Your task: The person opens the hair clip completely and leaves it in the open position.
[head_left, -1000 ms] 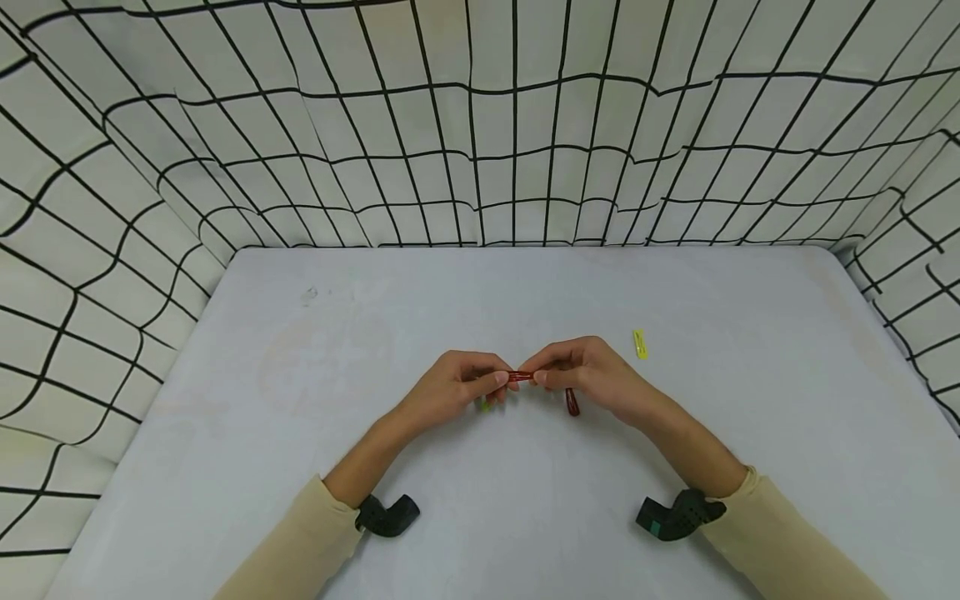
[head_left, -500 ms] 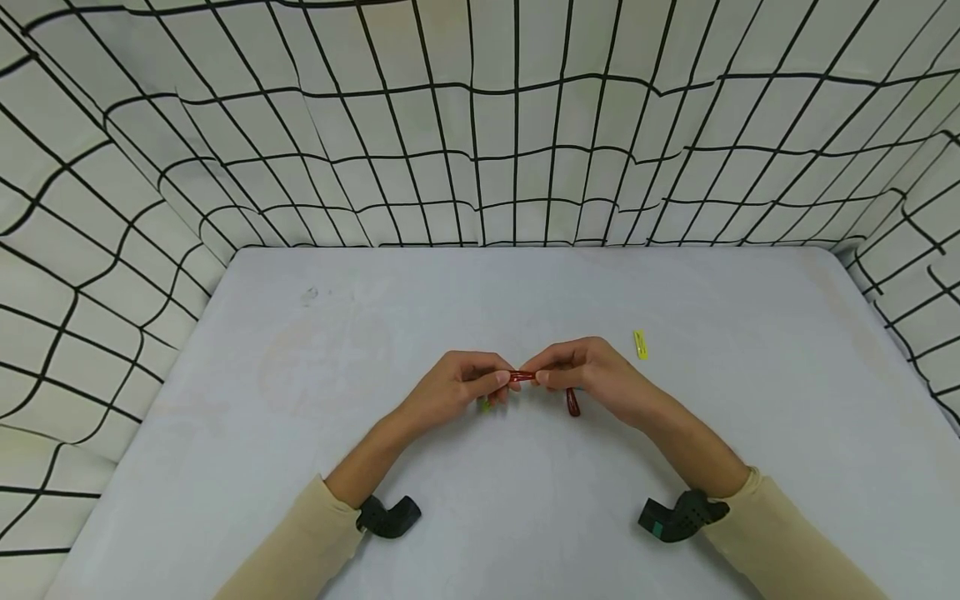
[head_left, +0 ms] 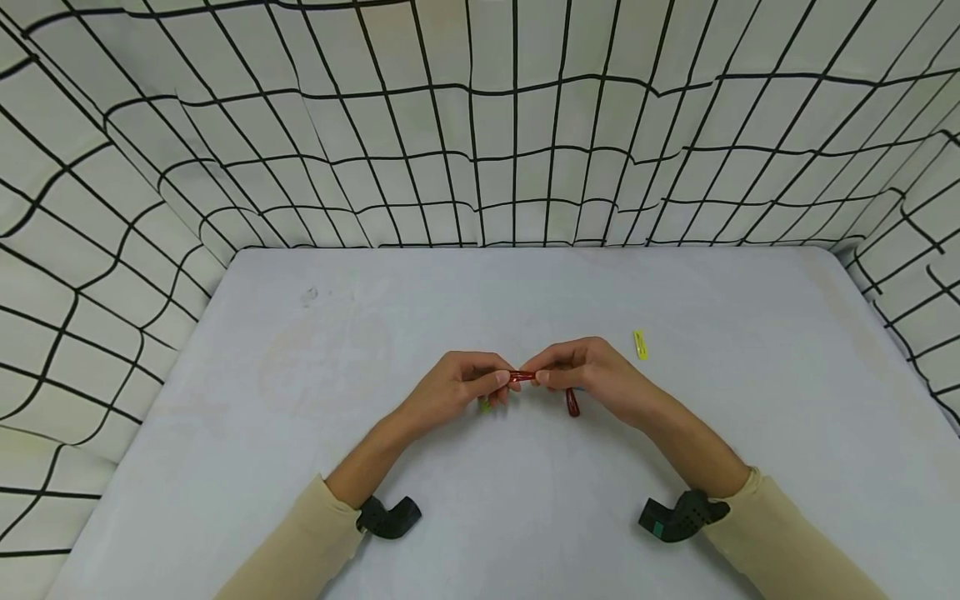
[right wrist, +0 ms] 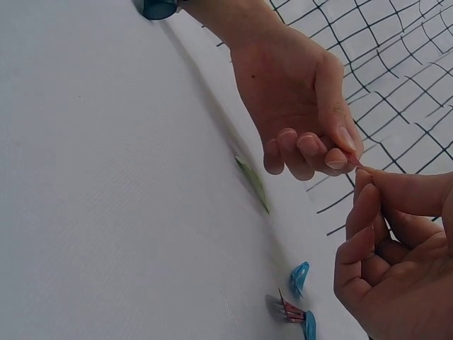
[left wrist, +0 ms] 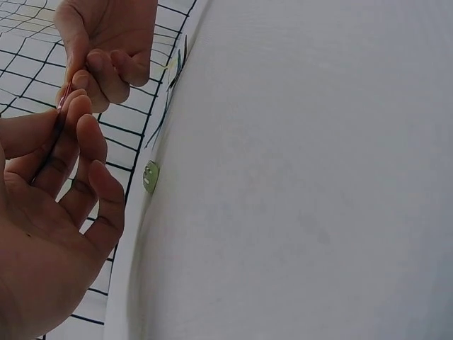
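Note:
A slim red snap hair clip (head_left: 522, 377) is stretched lengthwise between my two hands, above the table. My left hand (head_left: 459, 385) pinches its left end between thumb and fingers. At the other end my right hand (head_left: 585, 371) pinches it the same way, fingertips close to the left ones. The left wrist view shows the left hand (left wrist: 60, 212) palm inward, the clip (left wrist: 65, 95) edge-on. In the right wrist view the right hand (right wrist: 396, 248) and left hand (right wrist: 297, 106) nearly meet, covering most of the clip.
On the white table (head_left: 420, 517) lie a dark red clip (head_left: 572, 402) below the right hand, a green clip (right wrist: 253, 183) by the left, and a yellow clip (head_left: 640, 344) farther right. Blue clips (right wrist: 300, 278) lie beside a red one (right wrist: 291, 310). Black-lined netting (head_left: 517, 167) borders the table.
Both hands stay nearly still, holding the red hair clip in the same place. A sliver of blue now shows beneath the right hand beside the dark red clip.

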A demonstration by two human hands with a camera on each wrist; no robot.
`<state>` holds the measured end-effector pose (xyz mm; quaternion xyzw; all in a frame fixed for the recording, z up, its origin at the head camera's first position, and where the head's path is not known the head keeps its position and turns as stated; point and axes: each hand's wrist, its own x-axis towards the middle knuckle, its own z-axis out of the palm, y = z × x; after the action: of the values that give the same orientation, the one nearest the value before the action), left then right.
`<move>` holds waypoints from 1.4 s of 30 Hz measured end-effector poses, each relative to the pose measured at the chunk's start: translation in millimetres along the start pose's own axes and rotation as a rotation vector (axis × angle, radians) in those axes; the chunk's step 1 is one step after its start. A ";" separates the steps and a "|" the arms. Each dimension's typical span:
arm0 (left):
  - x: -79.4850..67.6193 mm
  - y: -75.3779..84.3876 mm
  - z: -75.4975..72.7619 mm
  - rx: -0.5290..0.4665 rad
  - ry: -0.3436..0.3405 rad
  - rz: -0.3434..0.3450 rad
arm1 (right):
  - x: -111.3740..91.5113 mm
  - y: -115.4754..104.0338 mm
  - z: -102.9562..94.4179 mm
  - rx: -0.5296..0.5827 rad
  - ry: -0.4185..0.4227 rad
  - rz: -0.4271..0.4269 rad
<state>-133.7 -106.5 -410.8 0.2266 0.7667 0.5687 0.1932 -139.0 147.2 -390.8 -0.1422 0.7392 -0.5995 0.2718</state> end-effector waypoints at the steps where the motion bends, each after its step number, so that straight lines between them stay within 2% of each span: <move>1: -0.1 -0.1 0.2 0.000 0.001 0.000 | 0.0 0.1 0.1 0.002 -0.001 0.001; 27: -0.6 -0.1 -0.1 -0.019 0.004 -0.017 | -0.7 0.6 0.6 -0.008 -0.008 -0.001; 37: -1.7 -1.1 -1.2 -0.047 -0.002 -0.039 | 0.6 2.8 1.0 0.016 -0.024 -0.013; 42: -2.4 -0.4 -1.4 -0.091 -0.030 -0.040 | 0.9 5.7 -0.6 0.074 -0.061 -0.023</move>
<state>-132.6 -109.1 -410.7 0.2108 0.7416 0.5954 0.2260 -139.4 148.6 -396.5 -0.1585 0.7063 -0.6249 0.2924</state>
